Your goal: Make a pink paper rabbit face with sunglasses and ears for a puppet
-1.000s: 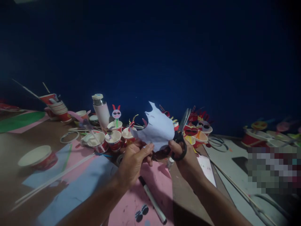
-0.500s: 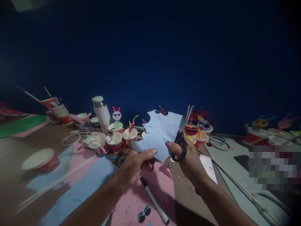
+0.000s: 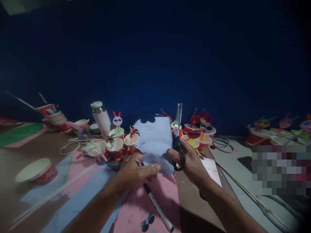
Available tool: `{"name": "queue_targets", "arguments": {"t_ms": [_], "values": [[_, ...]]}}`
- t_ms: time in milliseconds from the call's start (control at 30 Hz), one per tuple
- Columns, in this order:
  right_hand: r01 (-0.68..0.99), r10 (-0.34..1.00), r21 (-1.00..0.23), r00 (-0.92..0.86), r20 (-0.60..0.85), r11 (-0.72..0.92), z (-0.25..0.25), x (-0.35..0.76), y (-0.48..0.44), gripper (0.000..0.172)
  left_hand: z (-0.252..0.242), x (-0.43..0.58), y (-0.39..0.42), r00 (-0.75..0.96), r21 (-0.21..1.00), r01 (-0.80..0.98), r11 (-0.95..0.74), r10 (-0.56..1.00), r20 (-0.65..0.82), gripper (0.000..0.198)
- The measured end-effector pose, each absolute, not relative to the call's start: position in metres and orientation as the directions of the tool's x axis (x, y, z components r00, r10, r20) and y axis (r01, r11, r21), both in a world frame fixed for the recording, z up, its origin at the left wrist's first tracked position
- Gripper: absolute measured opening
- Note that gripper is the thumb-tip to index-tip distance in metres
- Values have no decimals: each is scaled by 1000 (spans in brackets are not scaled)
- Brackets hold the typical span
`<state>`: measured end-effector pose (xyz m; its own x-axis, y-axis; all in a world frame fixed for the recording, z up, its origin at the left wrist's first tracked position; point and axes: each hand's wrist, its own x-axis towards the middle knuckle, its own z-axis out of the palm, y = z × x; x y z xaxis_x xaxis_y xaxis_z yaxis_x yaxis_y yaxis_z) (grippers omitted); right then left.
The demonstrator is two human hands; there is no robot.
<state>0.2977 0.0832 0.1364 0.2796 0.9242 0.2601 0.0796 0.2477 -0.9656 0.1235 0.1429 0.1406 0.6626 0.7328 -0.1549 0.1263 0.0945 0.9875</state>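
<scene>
Obs.: your left hand [image 3: 136, 170] pinches the lower edge of the pale blue sheet [image 3: 155, 142], thumb on the near face and fingers curled shut behind it. The sheet is held up off the table [image 3: 189, 200], above the pink paper [image 3: 136, 213] and the marker [image 3: 157, 207]. Your right hand [image 3: 191, 161] is closed through the black loops of the scissors [image 3: 178, 136]. The blades stand almost upright and are parted only a sliver at the tips. Change over the last second: you have turned the sheet. Its scalloped edge, which faced left with a point uppermost, now runs along the top, and the straight edge now lies right against the blades. The scissors have swung from a rightward lean to near vertical, and both hands sit a little lower and closer together. Reading: the cut outline is turned away from the blades and the uncut side is presented to them. Whether paper already sits between the blades cannot be told, since they overlap the edge in this view. Surroundings: a cluster of paper cups [image 3: 116, 145] and a flask [image 3: 100, 118] behind your left hand, decorated cups [image 3: 199, 136] behind your right, and an overturned cup [image 3: 36, 170] well off to the left.
</scene>
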Motion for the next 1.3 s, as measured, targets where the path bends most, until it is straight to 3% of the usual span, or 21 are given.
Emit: {"name": "queue_targets", "arguments": {"t_ms": [167,367,667,900,1300], "values": [[202,910,-934,239,340,296,127,292,80,29,150,128,139,338,992,-93,84,940,-48,28],[391,944,-868,-11,329,307,117,286,73,38,164,113,153,157,965,-262,18,987,24,30],[423,974,-877,-94,207,227,103,283,69,48,169,101,162,91,943,-333,-28,994,61,30],[435,979,-878,-69,191,202,110,283,66,45,170,104,158,125,972,-233,40,992,-11,38],[406,984,-897,-47,171,176,109,281,68,48,165,104,159,151,980,-180,87,987,-59,31]]}}
